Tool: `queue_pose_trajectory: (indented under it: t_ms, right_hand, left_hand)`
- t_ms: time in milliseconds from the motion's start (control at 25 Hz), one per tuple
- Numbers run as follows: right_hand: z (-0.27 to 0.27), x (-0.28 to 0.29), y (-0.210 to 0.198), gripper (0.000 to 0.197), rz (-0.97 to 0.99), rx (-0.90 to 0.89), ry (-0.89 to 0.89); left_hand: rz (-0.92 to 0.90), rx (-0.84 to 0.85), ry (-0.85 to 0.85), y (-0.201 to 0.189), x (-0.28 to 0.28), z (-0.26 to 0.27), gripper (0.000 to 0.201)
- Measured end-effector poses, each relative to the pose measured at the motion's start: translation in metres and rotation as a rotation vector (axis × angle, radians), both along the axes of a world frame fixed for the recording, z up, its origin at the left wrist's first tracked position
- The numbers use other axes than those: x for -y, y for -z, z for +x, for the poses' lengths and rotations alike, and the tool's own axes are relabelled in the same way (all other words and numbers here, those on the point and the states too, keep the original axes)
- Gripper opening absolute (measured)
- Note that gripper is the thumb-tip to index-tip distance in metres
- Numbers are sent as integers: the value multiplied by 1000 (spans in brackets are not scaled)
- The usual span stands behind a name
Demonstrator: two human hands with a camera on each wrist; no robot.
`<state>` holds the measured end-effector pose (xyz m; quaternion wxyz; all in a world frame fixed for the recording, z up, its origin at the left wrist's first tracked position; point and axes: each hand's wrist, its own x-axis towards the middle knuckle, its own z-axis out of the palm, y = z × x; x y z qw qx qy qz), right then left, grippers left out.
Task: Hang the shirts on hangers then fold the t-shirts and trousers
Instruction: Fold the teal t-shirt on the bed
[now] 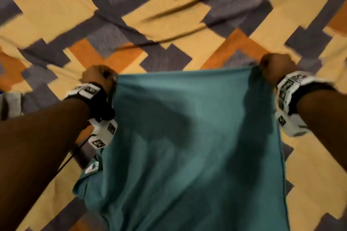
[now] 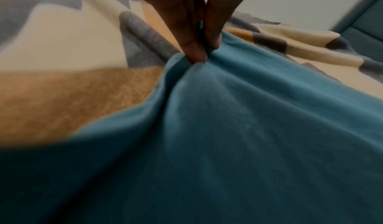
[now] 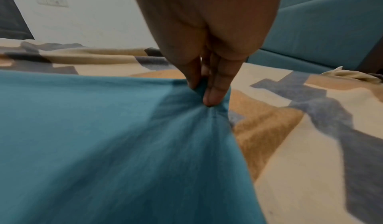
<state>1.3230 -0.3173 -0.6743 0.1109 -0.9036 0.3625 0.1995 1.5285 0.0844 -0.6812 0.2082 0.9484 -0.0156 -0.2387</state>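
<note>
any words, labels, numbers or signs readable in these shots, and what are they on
None can be read.
White tag at the left edge of the teal cotton t-shirt: dark print, too blurred to read.
White wrist bands with black square marker patterns: patterns, no legible text.
Wall switch plate: no readable marking.

Both hands (image 1: 97, 78) (image 1: 275, 69) outstretched, pinching.

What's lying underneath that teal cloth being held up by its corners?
Around the teal cotton garment shows a patterned blanket in cream, orange and grey patches, so it likely continues beneath. Whatever lies directly under the cloth is covered.
</note>
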Motion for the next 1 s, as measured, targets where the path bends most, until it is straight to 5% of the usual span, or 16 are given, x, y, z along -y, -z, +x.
queue_pose_trajectory:
  t_ms: [400,520,680,880,1000]
  right_hand:
    - [13,-1,-1,20,-51,100,-46]
    - [6,-26,-17,24,-58,131,-83]
    - [-45,-104,-29,27,77,362,-180]
    - [-136,-202,1,14,334,393,-237]
    - [-183,-246,18,18,382,336,-246]
  left_hand:
    - [77,68,50,19,19,4,18]
    - [99,93,86,6,15,-17,40]
    - [-134,256,208,-11,-26,-104,57]
    - [203,219,173,-10,-115,-243,52]
    - [214,95,78,-3,-146,-300,44]
